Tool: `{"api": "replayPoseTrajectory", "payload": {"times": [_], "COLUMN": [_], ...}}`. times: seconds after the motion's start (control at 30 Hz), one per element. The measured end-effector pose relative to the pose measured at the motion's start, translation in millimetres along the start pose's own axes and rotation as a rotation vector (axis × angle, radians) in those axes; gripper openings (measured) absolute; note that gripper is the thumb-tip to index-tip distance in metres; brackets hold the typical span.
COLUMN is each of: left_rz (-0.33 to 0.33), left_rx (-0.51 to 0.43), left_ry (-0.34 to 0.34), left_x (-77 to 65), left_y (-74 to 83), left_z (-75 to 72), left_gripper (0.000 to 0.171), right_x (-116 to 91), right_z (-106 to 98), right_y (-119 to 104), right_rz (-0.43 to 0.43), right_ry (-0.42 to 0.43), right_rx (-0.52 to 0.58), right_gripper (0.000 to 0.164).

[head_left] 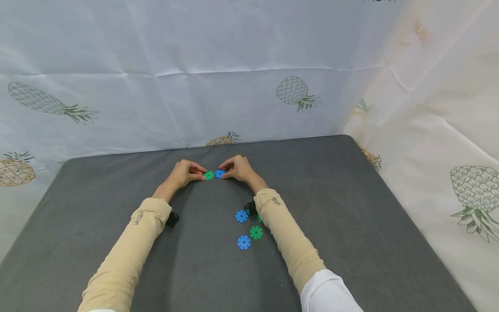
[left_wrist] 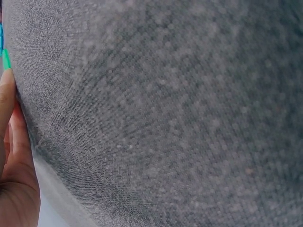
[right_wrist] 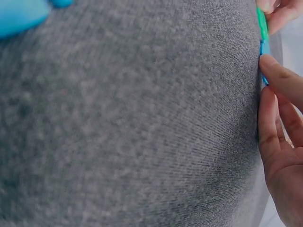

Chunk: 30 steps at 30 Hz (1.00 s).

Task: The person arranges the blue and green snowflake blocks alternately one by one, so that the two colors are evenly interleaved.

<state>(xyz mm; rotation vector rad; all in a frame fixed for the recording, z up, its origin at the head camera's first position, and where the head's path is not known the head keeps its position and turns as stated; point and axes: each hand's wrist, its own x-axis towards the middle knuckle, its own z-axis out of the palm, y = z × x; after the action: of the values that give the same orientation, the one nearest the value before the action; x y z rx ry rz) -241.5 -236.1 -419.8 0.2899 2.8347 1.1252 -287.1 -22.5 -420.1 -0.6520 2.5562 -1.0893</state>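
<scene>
Near the far side of the table, my left hand (head_left: 185,173) pinches a green notched disc (head_left: 209,175) between thumb and fingers. Facing it, my right hand (head_left: 238,168) pinches a blue notched disc (head_left: 219,173). The two discs are edge to edge, green on the left and blue on the right. In the left wrist view, the green disc (left_wrist: 6,59) pokes out past the thumb of my left hand (left_wrist: 16,156). The right wrist view has the blue disc (right_wrist: 265,47) at the thumb tip of my right hand (right_wrist: 286,137).
Several loose discs lie nearer on the grey table (head_left: 210,268): a blue disc (head_left: 241,216), a green disc (head_left: 256,232), another blue disc (head_left: 244,242), and a green one partly hidden under the right forearm. A pineapple-print curtain (head_left: 234,104) hangs behind the table.
</scene>
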Motion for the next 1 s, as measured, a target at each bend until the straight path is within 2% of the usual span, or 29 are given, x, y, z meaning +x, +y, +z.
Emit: {"api": "replayPoseTrajectory", "payload": {"times": [0.63,0.87,1.0], "left_rz": [-0.005,0.026,0.012], "left_rx": [0.006,0.053,0.1], "left_ry": [0.001,-0.019,-0.031], "left_x": [-0.3,0.5,1.8], "left_y": [1.3,6.1,9.2], "left_z": [0.2,-2.3,-3.0], "left_gripper": [0.022,0.02,0.02], "right_x": [0.0,-1.4,-1.0], "right_z": [2.9,3.4,3.6], "right_y": [-1.7,-4.8,-5.5], "right_rz": [-0.003,-0.014,-0.032], "right_ry": [0.02,0.009,0.013], "right_rx": [-0.034,-0.036,-0.06], "right_gripper": [0.027,0.026,0.026]}}
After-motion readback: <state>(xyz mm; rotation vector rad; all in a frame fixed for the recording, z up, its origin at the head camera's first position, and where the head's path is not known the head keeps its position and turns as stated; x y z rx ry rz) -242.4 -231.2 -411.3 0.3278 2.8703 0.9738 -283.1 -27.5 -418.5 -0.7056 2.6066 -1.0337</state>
